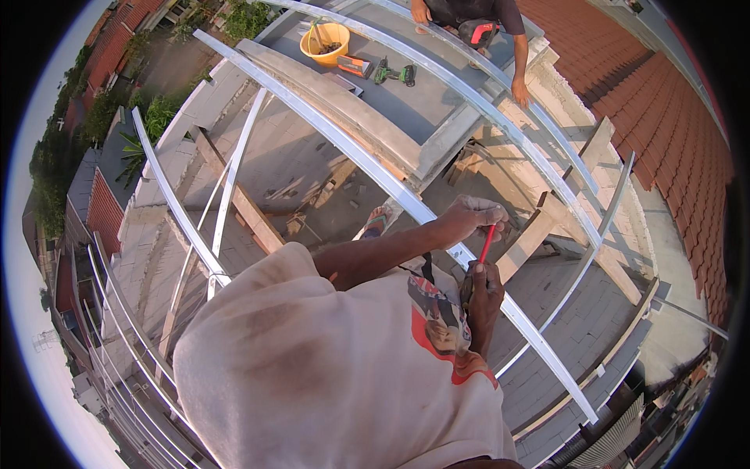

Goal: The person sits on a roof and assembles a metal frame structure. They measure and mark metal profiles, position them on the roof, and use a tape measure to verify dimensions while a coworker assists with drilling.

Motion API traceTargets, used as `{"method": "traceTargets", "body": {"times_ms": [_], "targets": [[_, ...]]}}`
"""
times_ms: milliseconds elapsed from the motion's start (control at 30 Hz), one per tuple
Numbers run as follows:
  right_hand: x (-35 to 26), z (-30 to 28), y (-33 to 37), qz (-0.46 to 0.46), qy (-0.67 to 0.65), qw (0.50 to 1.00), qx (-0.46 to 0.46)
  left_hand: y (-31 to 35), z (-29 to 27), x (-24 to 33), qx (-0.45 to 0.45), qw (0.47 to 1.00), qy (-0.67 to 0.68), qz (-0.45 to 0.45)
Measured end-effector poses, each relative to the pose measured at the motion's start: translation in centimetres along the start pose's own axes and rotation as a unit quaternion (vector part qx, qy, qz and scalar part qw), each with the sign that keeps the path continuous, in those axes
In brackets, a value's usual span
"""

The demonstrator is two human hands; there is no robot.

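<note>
My left hand (475, 217) reaches across from the left, its fingers closed at the upper end of a thin red stick (487, 244) that looks like a pencil or marker. Just below, my right hand (487, 291) is closed around the stick's lower end. A dark thing beside the right palm is too hidden to name. Both hands are over a long silvery metal channel (406, 199), which runs diagonally from upper left to lower right past my body.
Below lies a block-paved surface (273, 176) crossed by timber braces (242, 199). On a grey slab stand a yellow bucket (326, 55), a green drill (394, 73) and an orange-black box (355, 66). A co-worker's hand (520, 90) reaches to another metal channel (547, 125). Tiled roof (664, 102) at right.
</note>
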State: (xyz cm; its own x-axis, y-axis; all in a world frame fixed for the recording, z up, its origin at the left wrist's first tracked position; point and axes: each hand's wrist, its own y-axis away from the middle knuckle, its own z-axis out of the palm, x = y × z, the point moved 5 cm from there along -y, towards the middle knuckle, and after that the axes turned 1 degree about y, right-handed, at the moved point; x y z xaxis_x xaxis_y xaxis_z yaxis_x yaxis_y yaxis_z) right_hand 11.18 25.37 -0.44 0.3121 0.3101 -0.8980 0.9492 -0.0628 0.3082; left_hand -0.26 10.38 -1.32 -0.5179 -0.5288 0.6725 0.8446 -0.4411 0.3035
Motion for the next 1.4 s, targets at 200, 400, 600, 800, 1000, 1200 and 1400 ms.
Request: {"method": "traceTargets", "body": {"times_ms": [200, 400, 600, 800, 1000, 1200, 1400], "targets": [[-0.7, 0.8, -0.7, 0.013, -0.119, 0.99, -0.076, 0.4, -0.5, 0.3, -0.094, 0.99, 0.104, 0.016], [-1.7, 1.6, -1.6, 0.061, -0.046, 0.985, -0.153, 1.6, -1.4, 0.1, -0.018, 1.0, 0.024, 0.005], [-3.0, 2.3, -3.7, 0.061, 0.007, 0.98, -0.192, 3.2, -1.4, -0.7, 0.026, 0.991, -0.133, 0.007], [7.4, 1.7, -7.3, 0.009, 0.234, 0.937, -0.259, 5.3, -12.5, -7.4, 0.044, 0.831, -0.551, -0.057], [22.6, 0.2, -7.1, 0.075, 0.413, 0.829, -0.369, 13.7, -19.7, -19.1, 0.01, 0.707, -0.601, -0.373], [25.5, 0.9, -6.2, 0.208, 0.368, 0.754, -0.502, 15.3, -20.1, -17.7, 0.09, 0.677, -0.615, -0.394], [29.2, 3.3, -9.5, 0.151, 0.399, 0.779, -0.46, 15.6, -20.2, -18.4, 0.187, 0.669, -0.602, -0.394]]}}
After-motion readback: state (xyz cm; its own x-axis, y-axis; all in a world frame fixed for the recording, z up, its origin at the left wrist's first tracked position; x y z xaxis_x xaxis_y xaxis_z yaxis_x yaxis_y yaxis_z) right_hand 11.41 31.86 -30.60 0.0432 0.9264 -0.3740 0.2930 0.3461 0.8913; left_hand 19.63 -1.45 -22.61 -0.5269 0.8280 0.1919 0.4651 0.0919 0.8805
